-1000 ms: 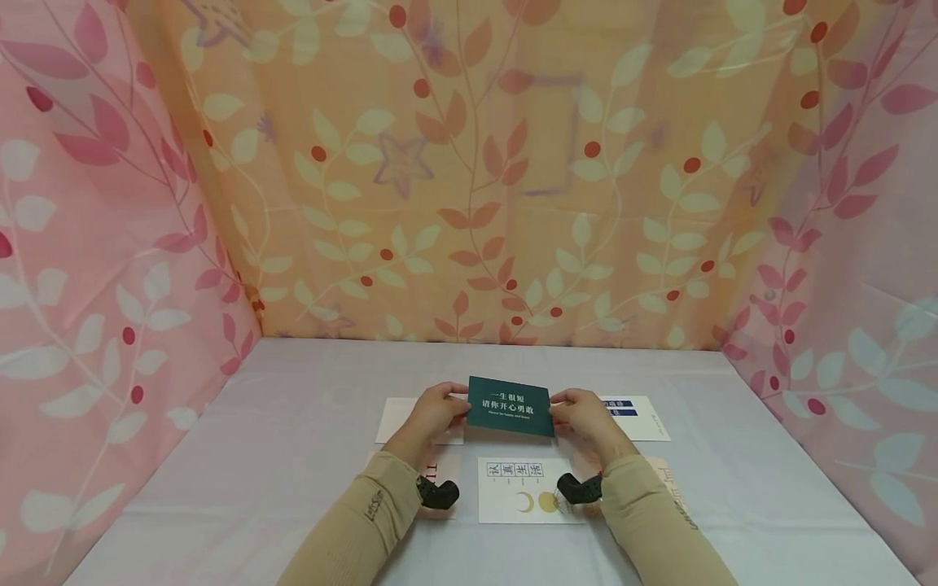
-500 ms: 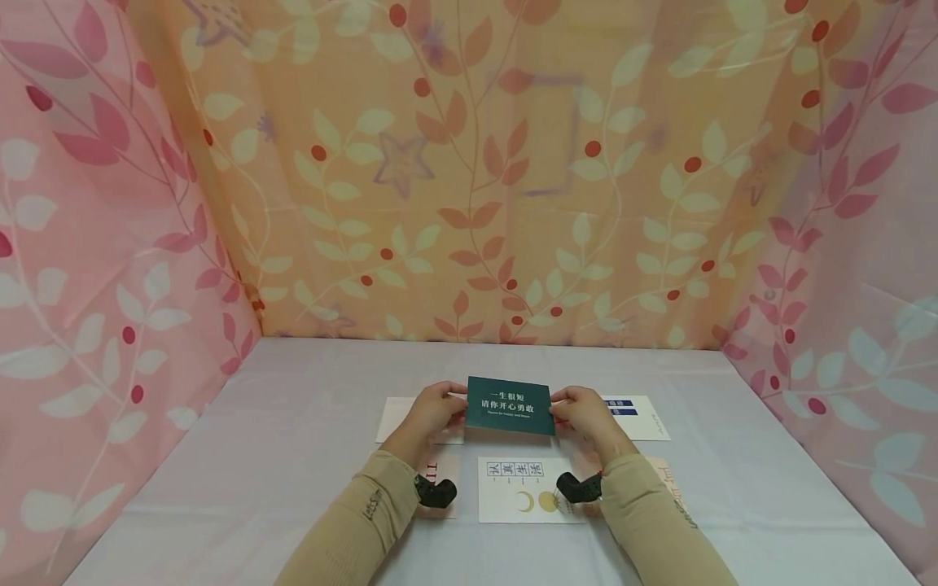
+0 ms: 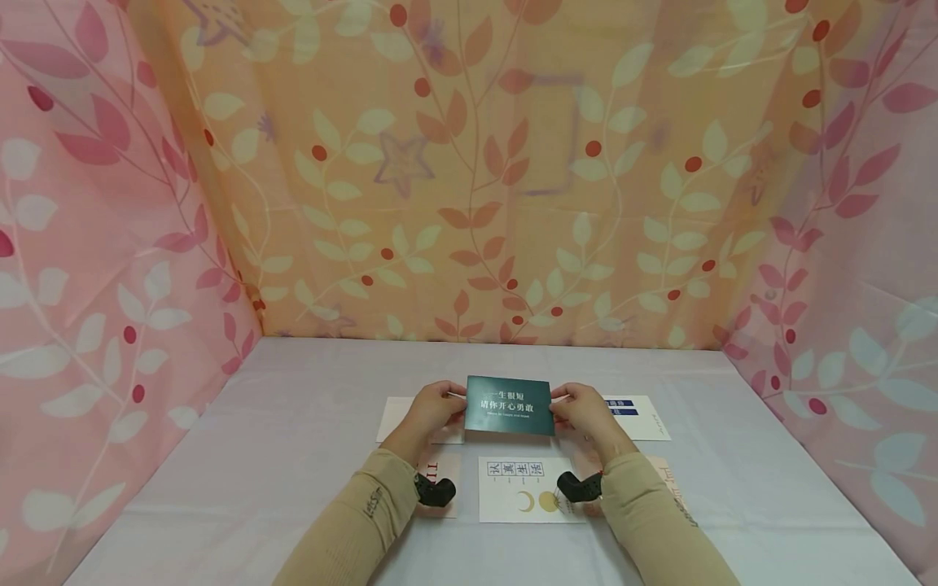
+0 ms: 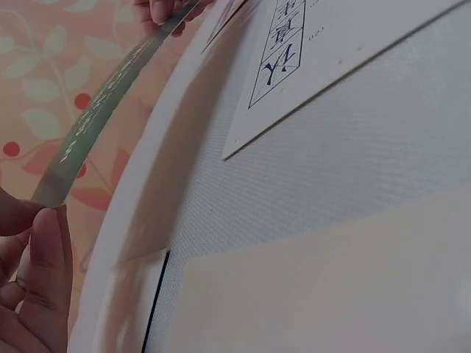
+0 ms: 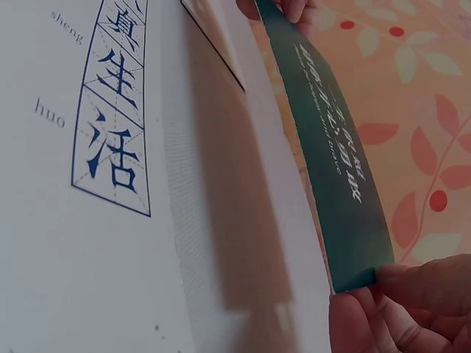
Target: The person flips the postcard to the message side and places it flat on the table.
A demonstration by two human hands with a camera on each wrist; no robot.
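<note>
Together, the left hand [image 3: 432, 409] and right hand [image 3: 584, 412] are pinching the green card's [image 3: 509, 405] short edges, lifting it at lower centre, print facing the viewer.

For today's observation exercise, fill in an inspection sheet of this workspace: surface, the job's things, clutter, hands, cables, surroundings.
Surface: table under a pale cloth.
Job's things: dark green card with white print, held upright above the table by its two short edges.
Clutter: white card with moon marks in front of the hands; a white card with blue marks to the right, a pale card to the left; more cards partly hidden under the forearms.
Hands: left hand pinches the green card's left edge, right hand its right edge.
Cables: nothing seen.
Surroundings: leaf-patterned curtains on three sides.
</note>
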